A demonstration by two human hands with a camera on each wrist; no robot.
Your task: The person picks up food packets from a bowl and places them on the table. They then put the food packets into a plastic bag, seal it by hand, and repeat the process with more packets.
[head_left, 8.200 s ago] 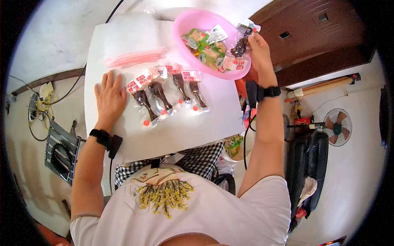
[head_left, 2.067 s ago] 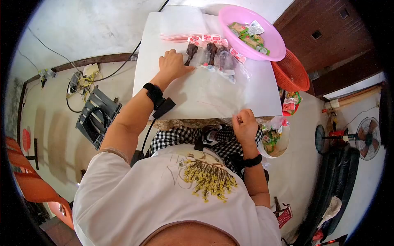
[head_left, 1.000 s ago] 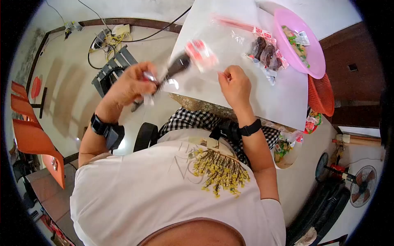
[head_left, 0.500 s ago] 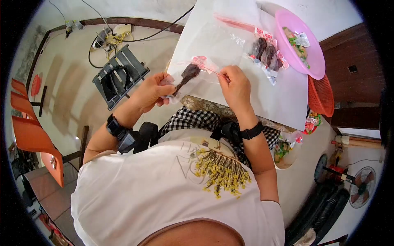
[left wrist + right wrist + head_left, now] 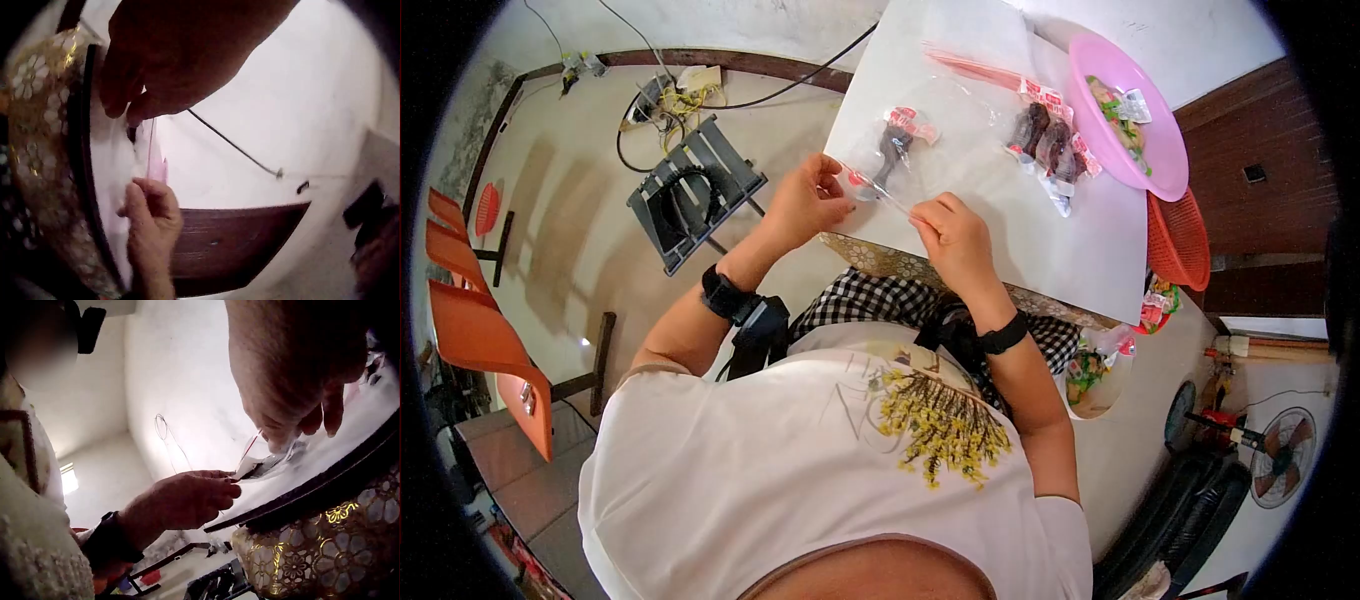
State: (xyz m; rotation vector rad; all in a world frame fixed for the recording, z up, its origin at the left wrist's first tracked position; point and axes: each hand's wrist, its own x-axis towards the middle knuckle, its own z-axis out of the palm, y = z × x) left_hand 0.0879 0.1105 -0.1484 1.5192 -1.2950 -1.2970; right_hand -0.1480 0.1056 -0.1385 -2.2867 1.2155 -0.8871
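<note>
Near the table's front left corner, both hands pinch the open-edge strip of a clear zip bag (image 5: 887,193). My left hand (image 5: 805,205) has the strip's left end between thumb and fingers; my right hand (image 5: 955,240) pinches its right end. Beyond the strip, a vacuum-packed dark drumstick (image 5: 894,143) with a red and white label shows in the bag. In the left wrist view the right hand (image 5: 153,225) faces the left hand (image 5: 169,62) along the strip. The right wrist view has the left hand (image 5: 181,500) close to the right (image 5: 294,369).
Several more packed drumsticks (image 5: 1055,140) lie to the right on the white table (image 5: 1040,245). Pink-edged bags (image 5: 975,68) are stacked behind. A pink basin (image 5: 1083,110) with green packs stands at the back right, over an orange basket (image 5: 1178,240). A grey stool (image 5: 695,190) stands left.
The right hand took hold of the bag as the left brought one drumstick pack over. That pack now lies in the bag, and the left hand has moved onto the bag's edge.
</note>
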